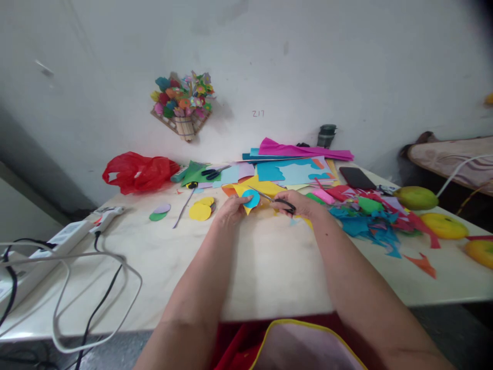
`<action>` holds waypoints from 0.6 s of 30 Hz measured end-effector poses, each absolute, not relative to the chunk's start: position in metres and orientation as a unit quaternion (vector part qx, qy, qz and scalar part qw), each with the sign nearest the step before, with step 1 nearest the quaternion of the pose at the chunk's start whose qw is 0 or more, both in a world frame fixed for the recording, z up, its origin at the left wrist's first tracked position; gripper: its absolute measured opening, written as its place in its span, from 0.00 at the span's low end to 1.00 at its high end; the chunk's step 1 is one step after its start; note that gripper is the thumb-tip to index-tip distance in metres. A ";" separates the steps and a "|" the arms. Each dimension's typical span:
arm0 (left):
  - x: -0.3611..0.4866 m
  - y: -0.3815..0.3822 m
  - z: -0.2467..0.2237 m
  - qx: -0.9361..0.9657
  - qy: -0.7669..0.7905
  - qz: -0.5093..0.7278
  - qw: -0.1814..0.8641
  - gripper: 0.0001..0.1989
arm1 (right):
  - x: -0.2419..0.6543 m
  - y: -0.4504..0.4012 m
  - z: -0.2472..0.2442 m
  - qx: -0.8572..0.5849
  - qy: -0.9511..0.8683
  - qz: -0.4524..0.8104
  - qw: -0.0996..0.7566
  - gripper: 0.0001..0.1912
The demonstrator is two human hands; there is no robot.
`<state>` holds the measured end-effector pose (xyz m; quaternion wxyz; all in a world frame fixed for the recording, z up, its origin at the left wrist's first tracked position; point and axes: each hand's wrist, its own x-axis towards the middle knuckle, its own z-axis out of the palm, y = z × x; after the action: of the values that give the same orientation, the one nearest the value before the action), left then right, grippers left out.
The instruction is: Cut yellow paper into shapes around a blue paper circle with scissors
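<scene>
My left hand [232, 208] is closed on a blue paper circle [252, 199] and the yellow paper [265, 186] lying against it. The thumb presses on the blue circle. In my right hand [298, 201] is a pair of scissors [285, 205] with black handles, its blades pointing left toward the blue circle and the yellow paper. Left of my left hand lie several yellow circles [200, 211], with a purple circle [162, 208] and a green circle [157, 216] further left.
Colourful paper scraps [365, 216] heap at the right, near a dark phone [357, 178] and mangoes [442, 225]. Paper sheets [288, 170], spare scissors [211, 173] and a red plastic bag [138, 172] lie at the back. A power strip [65, 239] and cables occupy the left.
</scene>
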<state>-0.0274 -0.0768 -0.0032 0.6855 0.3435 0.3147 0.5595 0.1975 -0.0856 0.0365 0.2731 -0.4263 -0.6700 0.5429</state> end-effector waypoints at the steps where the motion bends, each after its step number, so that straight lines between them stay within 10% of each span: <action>1: -0.028 -0.077 -0.003 0.347 0.314 0.559 0.685 0.15 | 0.198 -0.086 0.037 -0.426 -0.670 0.543 0.272 0.17; 18: -0.034 -0.076 -0.001 0.377 0.314 0.533 0.689 0.17 | 0.205 -0.079 0.030 -0.422 -0.681 0.533 0.273 0.12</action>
<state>-0.0340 -0.0758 -0.0007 0.6891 0.3765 0.3143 0.5334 0.2047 -0.0789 0.0304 0.2732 -0.4217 -0.6806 0.5332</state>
